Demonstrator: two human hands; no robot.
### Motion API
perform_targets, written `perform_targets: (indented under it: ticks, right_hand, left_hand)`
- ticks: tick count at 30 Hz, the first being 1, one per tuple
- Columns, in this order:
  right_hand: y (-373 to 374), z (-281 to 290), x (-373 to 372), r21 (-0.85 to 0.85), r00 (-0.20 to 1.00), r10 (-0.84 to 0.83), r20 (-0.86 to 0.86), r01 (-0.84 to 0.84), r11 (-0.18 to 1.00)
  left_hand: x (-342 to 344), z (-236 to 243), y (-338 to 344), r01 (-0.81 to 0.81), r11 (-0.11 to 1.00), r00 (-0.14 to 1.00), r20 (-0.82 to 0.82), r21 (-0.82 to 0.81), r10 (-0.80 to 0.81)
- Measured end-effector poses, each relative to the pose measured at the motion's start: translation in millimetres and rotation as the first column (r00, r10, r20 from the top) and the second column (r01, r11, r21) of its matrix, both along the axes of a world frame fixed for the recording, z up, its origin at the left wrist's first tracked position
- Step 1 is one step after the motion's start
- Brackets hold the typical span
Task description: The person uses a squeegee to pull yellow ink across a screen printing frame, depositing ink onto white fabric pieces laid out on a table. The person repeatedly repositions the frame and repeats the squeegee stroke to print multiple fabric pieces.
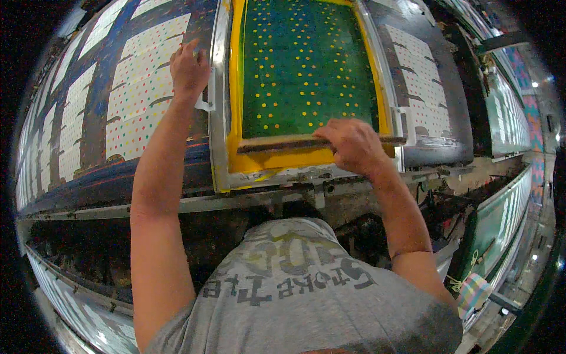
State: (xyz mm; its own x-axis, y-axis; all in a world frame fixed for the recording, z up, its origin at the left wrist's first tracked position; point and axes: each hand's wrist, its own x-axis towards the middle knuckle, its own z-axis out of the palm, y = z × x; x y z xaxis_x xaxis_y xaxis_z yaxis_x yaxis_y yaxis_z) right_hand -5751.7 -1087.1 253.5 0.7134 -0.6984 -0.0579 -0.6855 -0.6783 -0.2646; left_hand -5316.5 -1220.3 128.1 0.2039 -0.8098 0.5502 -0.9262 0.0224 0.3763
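In front of me lies a screen-printing frame (219,130) with a metal rim and a green mesh (283,112) dotted in yellow and orange. My right hand (354,144) is closed on a long wooden-edged squeegee (271,145), which lies across the near end of the mesh. Yellow ink (289,159) coats the margin around the green area and shows in front of the squeegee. My left hand (190,74) is beside the frame's left rim, above a dotted printed sheet (141,88). Its fingers are loosely bent and apart, with nothing visible in them.
More white sheets with coloured dots (76,121) lie on the dark table to the left, and another dotted sheet (418,82) lies right of the frame. A metal rail (194,203) runs along the table's near edge. Green-meshed screens (501,218) stand at the right.
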Motion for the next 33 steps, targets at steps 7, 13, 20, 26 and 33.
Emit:
perform_targets:
  ticks: [7, 13, 20, 26, 33]
  right_hand:
    - [49, -13, -18, -0.008, 0.998, 0.039, 0.040, -0.039, 0.999]
    - [65, -23, -33, -0.034, 0.980, 0.082, 0.183, -0.077, 0.996]
    - [67, 66, -62, -0.163, 0.709, 0.466, 0.529, -0.455, 0.876]
    - [63, 139, -100, -0.447, 0.314, 0.745, 0.589, -0.641, 0.624]
    - [80, 144, -111, -0.460, 0.033, 0.734, 0.678, -0.760, 0.459]
  left_hand:
    - [-1, 14, 25, 0.028, 0.982, 0.998, 0.052, -0.188, -0.018]
    - [-52, 78, 66, 0.056, 0.967, 0.989, -0.118, -0.249, -0.087]
    - [-262, 146, 149, 0.639, 0.749, 0.093, -0.948, -0.179, -0.305]
    - [-456, 191, 226, 0.822, 0.142, -0.562, -0.746, -0.551, 0.357]
    - [-530, 207, 223, 0.770, 0.187, -0.610, -0.618, -0.610, 0.496]
